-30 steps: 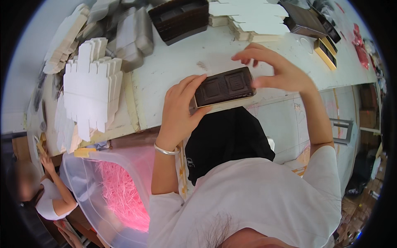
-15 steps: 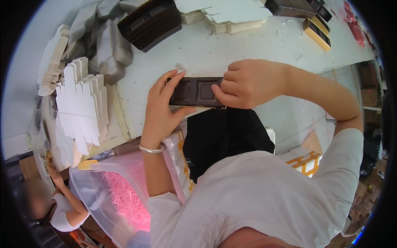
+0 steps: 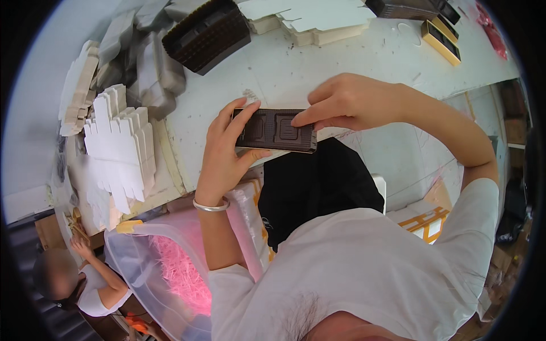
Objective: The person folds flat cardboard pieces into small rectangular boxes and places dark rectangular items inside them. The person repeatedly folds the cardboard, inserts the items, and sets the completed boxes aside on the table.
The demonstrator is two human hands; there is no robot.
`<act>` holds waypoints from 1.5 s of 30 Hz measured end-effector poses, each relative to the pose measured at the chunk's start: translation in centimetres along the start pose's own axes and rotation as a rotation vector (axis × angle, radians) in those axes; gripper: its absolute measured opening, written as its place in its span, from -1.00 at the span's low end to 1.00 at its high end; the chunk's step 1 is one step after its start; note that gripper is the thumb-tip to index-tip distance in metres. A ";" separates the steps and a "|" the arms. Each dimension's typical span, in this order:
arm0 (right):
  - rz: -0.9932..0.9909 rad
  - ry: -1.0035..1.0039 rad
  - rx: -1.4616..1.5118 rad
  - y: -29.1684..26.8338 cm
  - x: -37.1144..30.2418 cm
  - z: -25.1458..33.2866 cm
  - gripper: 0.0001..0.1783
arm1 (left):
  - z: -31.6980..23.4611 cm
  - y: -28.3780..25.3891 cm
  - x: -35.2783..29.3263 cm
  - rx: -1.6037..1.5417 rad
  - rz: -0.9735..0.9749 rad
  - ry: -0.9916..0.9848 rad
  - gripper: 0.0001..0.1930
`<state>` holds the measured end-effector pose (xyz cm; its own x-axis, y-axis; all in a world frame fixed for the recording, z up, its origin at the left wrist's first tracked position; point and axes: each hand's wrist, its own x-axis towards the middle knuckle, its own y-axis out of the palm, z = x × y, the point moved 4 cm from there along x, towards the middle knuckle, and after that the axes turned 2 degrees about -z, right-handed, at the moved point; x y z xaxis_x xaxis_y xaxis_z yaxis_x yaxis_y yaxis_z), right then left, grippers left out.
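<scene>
A narrow dark brown plastic tray with molded square recesses and a thin pale rim lies level over the table's near edge, above my lap. My left hand grips its left end, fingers over the far side and thumb along the near side. My right hand is above the right end. Its index finger stretches onto the tray's surface by the right-hand recess, while the other fingers stay apart from it and partly bent. Whether the tray sits inside a box cannot be made out.
Stacked dark trays, flat white card blanks and a gold-edged box lie across the table. More white blanks stand left. Beside me is a clear tub of pink shredded paper. Another person works lower left.
My right hand has gone from curled at the tray's right end to an extended index finger on its surface, uncovering that end. My left hand keeps its grip. The view has shifted slightly.
</scene>
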<state>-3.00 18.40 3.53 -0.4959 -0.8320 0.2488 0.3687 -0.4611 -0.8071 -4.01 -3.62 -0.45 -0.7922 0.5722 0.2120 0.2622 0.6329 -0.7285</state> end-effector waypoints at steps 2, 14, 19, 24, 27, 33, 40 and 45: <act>-0.007 -0.130 -0.162 0.0 0.7 0.6 -0.54 | -0.9 -0.2 -0.1 0.064 -0.027 0.039 -0.11; -0.031 -0.242 -0.428 0.6 0.9 0.0 -0.69 | -4.6 2.3 0.3 0.326 -0.259 0.031 -0.28; 0.030 -0.009 0.025 0.6 1.4 -0.5 -0.68 | -4.7 2.5 -0.4 0.310 -0.248 0.038 -0.24; 0.087 0.012 0.059 -0.6 2.9 0.4 -0.67 | -3.5 1.1 -0.3 0.185 -0.234 0.151 -0.29; 0.142 -0.066 -0.039 0.5 4.0 1.0 -0.67 | -2.6 1.5 -1.1 0.121 -0.224 0.133 -0.33; 0.229 -0.109 -0.100 0.7 5.1 1.8 -0.57 | -2.2 1.1 -1.6 0.177 -0.292 0.186 -0.40; -0.257 0.118 -0.454 8.0 0.2 4.3 -0.05 | -4.5 1.1 -2.3 0.423 -0.373 0.023 -0.59; -0.623 0.253 -0.347 8.3 0.0 3.0 -0.49 | -5.4 2.0 -0.8 0.351 -0.321 -0.051 -0.57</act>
<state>2.39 13.61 -1.55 -0.7123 -0.3337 0.6175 -0.2870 -0.6644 -0.6901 0.15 -0.03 1.44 -0.8312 0.3445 0.4364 -0.1951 0.5543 -0.8091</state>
